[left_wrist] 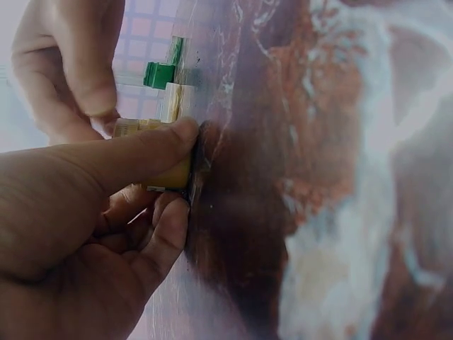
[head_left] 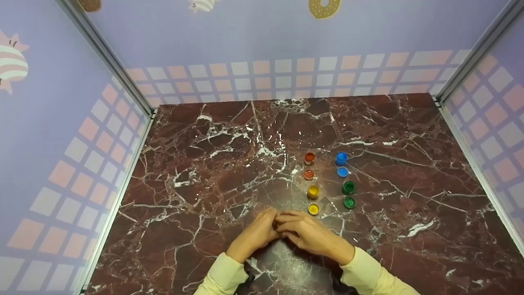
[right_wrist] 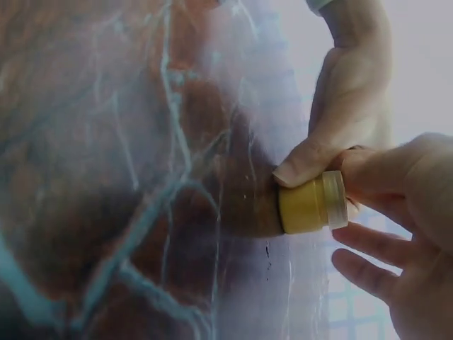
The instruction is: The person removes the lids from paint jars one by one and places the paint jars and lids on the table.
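A small jar of yellow paint (right_wrist: 300,209) with a pale lid (right_wrist: 335,200) stands on the marbled tabletop, hidden behind the hands in the head view. My left hand (head_left: 258,230) grips the jar's body, its thumb along the side near the base in the left wrist view. Fingers of my right hand (head_left: 309,232) are curled about the lid. Just beyond the hands are an uncovered yellow jar (head_left: 313,192) and a shallow yellow-filled lid (head_left: 314,209).
Farther back stand uncovered jars of orange-red (head_left: 310,158), blue (head_left: 341,158) and green paint (head_left: 348,187). Each has its lid lying just in front: orange-red (head_left: 309,175), blue (head_left: 342,172), green (head_left: 349,203). Patterned panels (head_left: 262,37) enclose the table (head_left: 196,172) at the back and sides.
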`<state>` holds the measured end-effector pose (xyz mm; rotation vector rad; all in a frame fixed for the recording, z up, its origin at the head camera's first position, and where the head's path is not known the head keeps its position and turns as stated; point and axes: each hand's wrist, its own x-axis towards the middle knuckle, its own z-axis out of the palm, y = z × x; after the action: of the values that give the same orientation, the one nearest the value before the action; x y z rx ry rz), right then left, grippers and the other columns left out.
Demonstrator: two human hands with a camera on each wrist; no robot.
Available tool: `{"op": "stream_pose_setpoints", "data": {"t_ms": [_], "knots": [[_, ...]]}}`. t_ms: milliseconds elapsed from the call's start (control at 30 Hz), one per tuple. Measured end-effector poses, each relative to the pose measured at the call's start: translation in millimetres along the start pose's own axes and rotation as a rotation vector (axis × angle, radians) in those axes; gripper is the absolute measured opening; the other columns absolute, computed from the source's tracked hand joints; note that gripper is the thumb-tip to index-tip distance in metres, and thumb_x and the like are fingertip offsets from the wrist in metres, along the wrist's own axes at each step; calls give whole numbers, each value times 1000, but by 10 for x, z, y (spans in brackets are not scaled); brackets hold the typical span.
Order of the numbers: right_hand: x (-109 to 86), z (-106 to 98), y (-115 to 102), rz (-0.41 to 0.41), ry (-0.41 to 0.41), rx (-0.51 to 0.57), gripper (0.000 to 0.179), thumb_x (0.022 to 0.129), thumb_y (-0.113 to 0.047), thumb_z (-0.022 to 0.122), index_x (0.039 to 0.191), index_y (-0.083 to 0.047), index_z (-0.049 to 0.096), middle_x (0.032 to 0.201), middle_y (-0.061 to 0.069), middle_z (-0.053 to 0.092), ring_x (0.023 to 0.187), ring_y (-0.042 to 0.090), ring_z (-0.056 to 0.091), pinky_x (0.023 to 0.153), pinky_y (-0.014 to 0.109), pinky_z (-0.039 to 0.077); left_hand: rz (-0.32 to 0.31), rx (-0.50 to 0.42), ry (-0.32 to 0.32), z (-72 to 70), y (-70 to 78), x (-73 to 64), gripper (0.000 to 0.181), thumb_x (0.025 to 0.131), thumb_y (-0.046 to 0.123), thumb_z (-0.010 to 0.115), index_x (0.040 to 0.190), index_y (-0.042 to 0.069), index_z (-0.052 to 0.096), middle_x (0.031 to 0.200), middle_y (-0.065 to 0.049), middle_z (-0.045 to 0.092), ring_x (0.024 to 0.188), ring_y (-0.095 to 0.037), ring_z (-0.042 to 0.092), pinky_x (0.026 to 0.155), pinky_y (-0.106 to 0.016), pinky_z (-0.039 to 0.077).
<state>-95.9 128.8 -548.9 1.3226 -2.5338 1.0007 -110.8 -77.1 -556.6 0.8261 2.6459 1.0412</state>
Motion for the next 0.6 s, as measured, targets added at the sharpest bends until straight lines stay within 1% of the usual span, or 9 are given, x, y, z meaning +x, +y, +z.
{"op": "stream_pose_setpoints", "data": {"t_ms": [100,233,300,367,500,600], "knots": [[-15,-13,-12,88,43,101,19,90,0,73,108,-5,77,130,11,69,124,31,62,106,46,48,18,0,11,1,-4,4,30,82,13,86,98,7,60,95,-3,62,87,-16,59,80,-32,53],[-8,-3,-22,236,160,176,16,90,5,71,105,0,76,120,17,71,113,30,67,99,44,53,7,-13,9,10,-9,13,33,81,12,87,98,6,60,92,-1,59,82,-12,53,75,-30,51],[-4,3,-21,292,210,182,14,89,6,71,102,1,75,115,19,71,107,29,68,94,43,56,-8,-22,3,18,-13,17,34,80,11,88,97,6,59,90,1,57,80,-10,49,72,-28,48],[-1,9,-16,331,248,185,14,88,8,71,100,2,74,113,20,70,102,29,69,89,42,57,-18,-28,2,24,-15,18,35,78,10,88,97,5,60,90,1,56,79,-9,48,71,-27,48],[15,12,-15,404,295,141,13,87,7,72,99,1,74,104,12,70,87,22,67,77,35,57,-26,-30,5,27,-19,15,35,78,9,89,98,5,60,91,0,58,79,-9,49,72,-28,49],[45,19,-28,478,330,81,13,87,5,73,99,1,73,95,6,66,79,17,61,69,31,53,-31,-37,5,28,-18,15,35,77,8,89,98,5,60,90,0,58,79,-9,51,72,-27,49]]}}
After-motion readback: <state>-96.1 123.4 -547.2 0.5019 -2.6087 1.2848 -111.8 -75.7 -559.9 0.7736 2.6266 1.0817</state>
